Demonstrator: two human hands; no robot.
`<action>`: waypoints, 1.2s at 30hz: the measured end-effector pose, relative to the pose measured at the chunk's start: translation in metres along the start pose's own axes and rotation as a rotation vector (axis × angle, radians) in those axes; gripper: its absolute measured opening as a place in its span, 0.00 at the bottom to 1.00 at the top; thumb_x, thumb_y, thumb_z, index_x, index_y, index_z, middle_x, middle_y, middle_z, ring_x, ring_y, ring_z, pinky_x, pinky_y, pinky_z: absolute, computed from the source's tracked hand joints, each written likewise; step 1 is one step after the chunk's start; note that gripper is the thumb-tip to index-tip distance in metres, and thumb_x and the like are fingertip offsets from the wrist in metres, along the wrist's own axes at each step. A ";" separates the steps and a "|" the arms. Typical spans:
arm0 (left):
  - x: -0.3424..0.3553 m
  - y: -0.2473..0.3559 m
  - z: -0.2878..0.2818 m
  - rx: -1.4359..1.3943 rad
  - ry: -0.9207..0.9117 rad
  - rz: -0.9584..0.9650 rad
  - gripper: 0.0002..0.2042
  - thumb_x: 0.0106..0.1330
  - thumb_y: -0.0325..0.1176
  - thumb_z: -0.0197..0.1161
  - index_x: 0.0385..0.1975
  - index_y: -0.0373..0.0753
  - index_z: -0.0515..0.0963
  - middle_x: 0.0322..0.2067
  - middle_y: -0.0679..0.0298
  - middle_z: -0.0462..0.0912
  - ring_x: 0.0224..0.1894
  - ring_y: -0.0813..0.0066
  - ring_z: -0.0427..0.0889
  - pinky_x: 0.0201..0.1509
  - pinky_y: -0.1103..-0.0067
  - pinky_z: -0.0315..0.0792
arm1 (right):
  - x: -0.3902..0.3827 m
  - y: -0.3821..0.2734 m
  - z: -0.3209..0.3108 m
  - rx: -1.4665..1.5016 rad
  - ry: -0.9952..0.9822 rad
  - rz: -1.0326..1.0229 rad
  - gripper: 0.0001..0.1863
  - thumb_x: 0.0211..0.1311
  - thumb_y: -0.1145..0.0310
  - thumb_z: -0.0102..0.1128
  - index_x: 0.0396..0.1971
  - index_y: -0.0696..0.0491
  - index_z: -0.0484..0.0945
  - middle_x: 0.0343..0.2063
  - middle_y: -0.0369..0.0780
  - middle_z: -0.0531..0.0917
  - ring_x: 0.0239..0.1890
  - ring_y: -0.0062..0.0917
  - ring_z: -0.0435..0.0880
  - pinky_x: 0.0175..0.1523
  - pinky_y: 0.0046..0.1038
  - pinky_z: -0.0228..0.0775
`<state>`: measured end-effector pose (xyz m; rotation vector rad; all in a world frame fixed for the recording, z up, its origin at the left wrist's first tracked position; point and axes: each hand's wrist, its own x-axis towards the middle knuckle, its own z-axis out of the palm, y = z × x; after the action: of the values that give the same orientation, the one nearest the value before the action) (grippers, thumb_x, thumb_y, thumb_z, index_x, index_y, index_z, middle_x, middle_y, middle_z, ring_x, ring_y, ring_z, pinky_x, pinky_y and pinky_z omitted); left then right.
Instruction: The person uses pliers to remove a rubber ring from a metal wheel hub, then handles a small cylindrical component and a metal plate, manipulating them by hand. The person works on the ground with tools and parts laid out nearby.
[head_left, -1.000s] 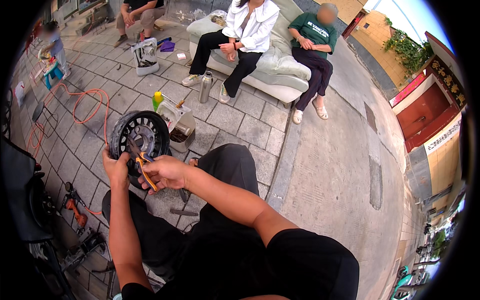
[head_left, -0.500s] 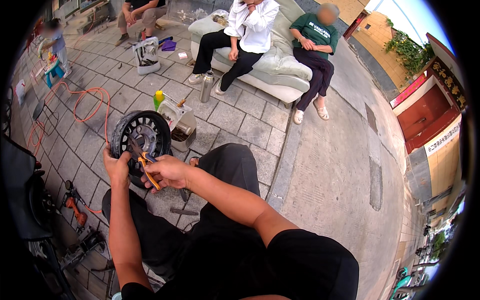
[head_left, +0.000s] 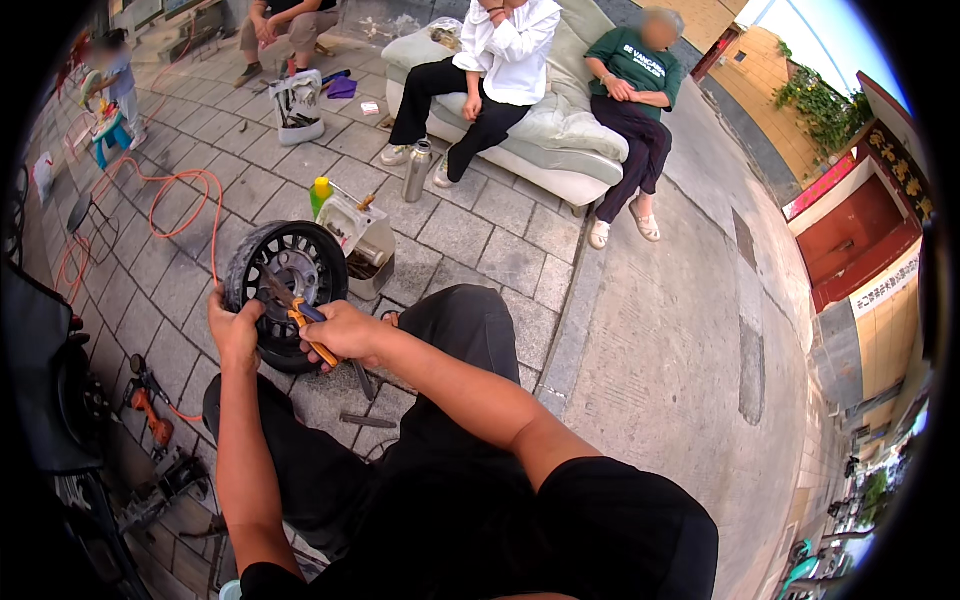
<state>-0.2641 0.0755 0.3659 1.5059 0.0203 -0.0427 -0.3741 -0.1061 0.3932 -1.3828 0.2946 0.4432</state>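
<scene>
A small black wheel (head_left: 325,262) with a slotted rim and a tyre (head_left: 241,268) stands tilted in front of me, above the paving by my knees. My left hand (head_left: 236,328) is closed round the near left edge of the tyre, thumb towards the rim. In my right hand (head_left: 346,333) is a pair of pliers (head_left: 299,313) with orange and blue handles. Their jaws point up and left over the lower left part of the rim, near my left thumb. Whether the jaws touch or grip anything is too small to tell. My right fingertips are partly hidden behind the handles.
Past the wheel stand an open tool container (head_left: 378,262), a yellow-capped green bottle (head_left: 320,192) and a steel flask (head_left: 417,172). Metal bars (head_left: 367,421) lie near my legs. An orange hose (head_left: 217,205) runs along the left. People sit on a pale sofa (head_left: 568,172) opposite.
My right hand has moved slightly right with the pliers and turned, its fingers now wrapped further round the handles. The left hand keeps its hold on the tyre.
</scene>
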 end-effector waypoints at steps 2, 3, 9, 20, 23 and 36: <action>-0.005 0.006 0.002 0.009 -0.014 -0.022 0.36 0.51 0.21 0.67 0.65 0.25 0.66 0.49 0.56 0.81 0.44 0.68 0.83 0.50 0.75 0.78 | -0.001 0.002 -0.002 -0.060 0.037 -0.011 0.14 0.75 0.65 0.60 0.49 0.60 0.80 0.38 0.42 0.85 0.36 0.25 0.87 0.34 0.32 0.85; -0.003 0.006 0.001 0.015 -0.019 -0.020 0.36 0.51 0.21 0.67 0.65 0.25 0.66 0.49 0.56 0.81 0.44 0.68 0.83 0.49 0.75 0.78 | -0.002 -0.001 -0.002 -0.091 0.052 -0.017 0.13 0.74 0.65 0.60 0.47 0.60 0.80 0.36 0.42 0.86 0.35 0.25 0.87 0.33 0.31 0.84; 0.003 -0.005 -0.002 -0.002 -0.035 -0.057 0.35 0.51 0.20 0.66 0.64 0.25 0.67 0.45 0.57 0.82 0.41 0.69 0.83 0.45 0.75 0.79 | -0.019 -0.018 -0.004 -0.442 0.130 -0.063 0.11 0.74 0.65 0.59 0.39 0.60 0.79 0.25 0.39 0.84 0.27 0.24 0.86 0.31 0.30 0.79; -0.004 0.002 0.002 0.034 -0.011 -0.003 0.35 0.51 0.20 0.65 0.64 0.26 0.67 0.47 0.56 0.82 0.42 0.68 0.83 0.47 0.75 0.79 | -0.039 0.006 0.003 0.467 -0.129 -0.106 0.24 0.70 0.73 0.61 0.64 0.54 0.69 0.52 0.41 0.81 0.48 0.30 0.86 0.45 0.38 0.81; -0.001 -0.006 0.000 0.064 -0.013 0.023 0.36 0.50 0.20 0.66 0.64 0.26 0.67 0.48 0.56 0.81 0.44 0.68 0.83 0.49 0.75 0.78 | -0.040 0.022 0.001 0.484 -0.142 -0.139 0.28 0.64 0.74 0.59 0.66 0.51 0.69 0.53 0.38 0.80 0.48 0.29 0.84 0.48 0.38 0.79; -0.004 0.015 -0.007 -0.097 -0.098 -0.210 0.41 0.48 0.21 0.68 0.68 0.21 0.63 0.47 0.49 0.82 0.40 0.64 0.85 0.46 0.72 0.81 | -0.066 -0.038 -0.043 -0.982 0.404 -0.706 0.26 0.57 0.76 0.56 0.59 0.55 0.80 0.51 0.50 0.81 0.55 0.48 0.80 0.62 0.40 0.73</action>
<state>-0.2671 0.0840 0.3806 1.3983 0.1003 -0.2800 -0.4123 -0.1620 0.4493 -2.4061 -0.1376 -0.3585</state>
